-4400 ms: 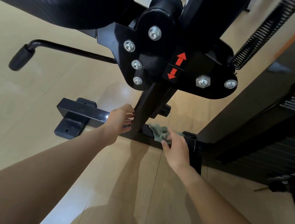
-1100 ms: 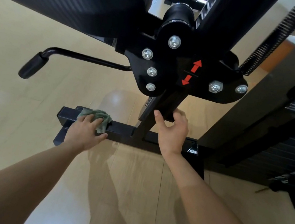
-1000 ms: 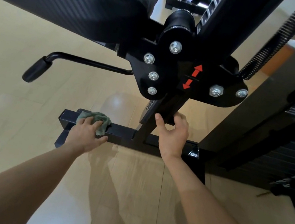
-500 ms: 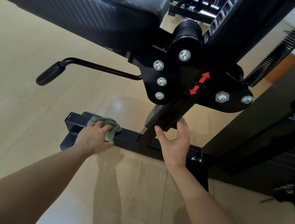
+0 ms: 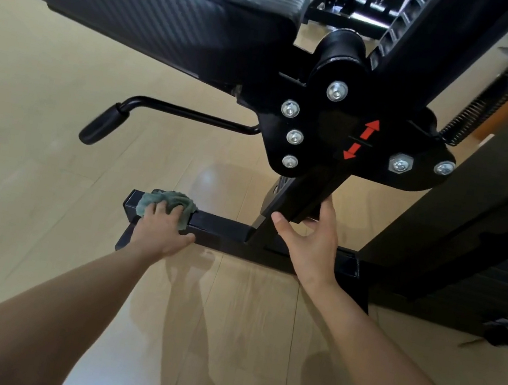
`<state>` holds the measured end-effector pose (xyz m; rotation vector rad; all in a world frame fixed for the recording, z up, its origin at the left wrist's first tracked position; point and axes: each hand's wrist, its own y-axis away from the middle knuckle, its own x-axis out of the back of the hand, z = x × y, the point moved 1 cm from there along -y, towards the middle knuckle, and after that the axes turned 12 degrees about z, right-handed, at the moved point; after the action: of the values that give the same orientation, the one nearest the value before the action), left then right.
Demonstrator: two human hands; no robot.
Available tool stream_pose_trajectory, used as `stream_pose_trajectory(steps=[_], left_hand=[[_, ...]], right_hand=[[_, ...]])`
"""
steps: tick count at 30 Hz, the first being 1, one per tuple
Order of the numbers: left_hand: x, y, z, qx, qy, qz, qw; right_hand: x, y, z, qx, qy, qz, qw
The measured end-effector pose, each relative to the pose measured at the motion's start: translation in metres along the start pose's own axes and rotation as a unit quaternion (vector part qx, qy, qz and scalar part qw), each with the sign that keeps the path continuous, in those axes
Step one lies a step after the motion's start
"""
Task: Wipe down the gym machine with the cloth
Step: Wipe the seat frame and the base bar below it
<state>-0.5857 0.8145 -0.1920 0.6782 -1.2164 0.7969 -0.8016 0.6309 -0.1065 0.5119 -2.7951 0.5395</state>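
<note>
left hand (image 5: 159, 231): palm down, fingers curled over cloth (image 5: 176, 199) | right hand (image 5: 311, 245): fingers straight (thumb spread)

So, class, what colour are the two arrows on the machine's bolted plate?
The arrows are red, on the black plate; head view shows them best.
</note>
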Motion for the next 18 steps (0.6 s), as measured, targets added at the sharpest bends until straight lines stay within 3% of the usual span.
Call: stream_pose_trajectory(steps=[12,18], left_hand=[[-0.004,-0.003,-0.021,0.025,-0.029,0.033,0.999],[-0.011,0.004,-0.012,-0.105,-0.084,0.009,0.991]], right_hand=[[-0.021,0.002,0.003,-0.003,0.0,0.104,0.995],[-0.022,0.003,0.01,-0.002,-0.005,0.107,0.994]])
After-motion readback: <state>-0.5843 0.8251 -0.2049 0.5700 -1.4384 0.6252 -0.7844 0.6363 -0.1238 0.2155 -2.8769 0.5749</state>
